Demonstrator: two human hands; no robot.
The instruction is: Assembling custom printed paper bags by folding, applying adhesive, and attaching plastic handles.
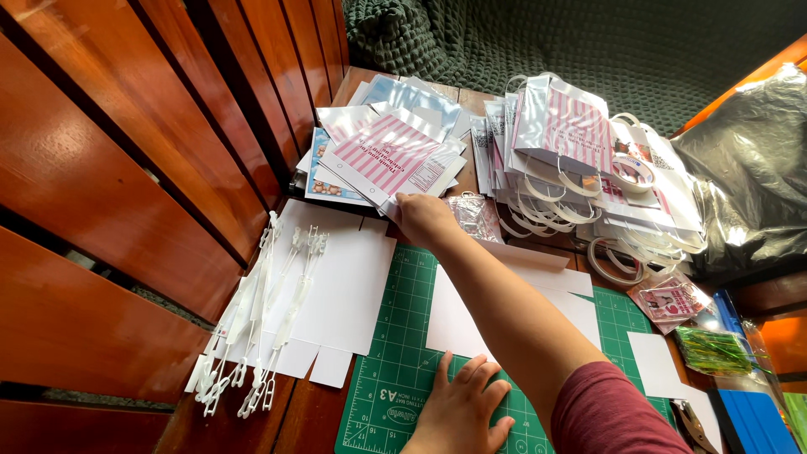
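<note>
My right hand reaches forward from a maroon sleeve and pinches the near corner of a pink-striped printed sheet. That sheet tops a loose pile of flat printed sheets at the back of the table. My left hand lies flat with fingers spread on a white card. The card rests on a green cutting mat, under my right forearm.
White plastic handles lie on a white die-cut card at the left. Finished striped paper bags are stacked at the right with tape rolls. A black plastic bag, green ties and a wooden slat wall border the table.
</note>
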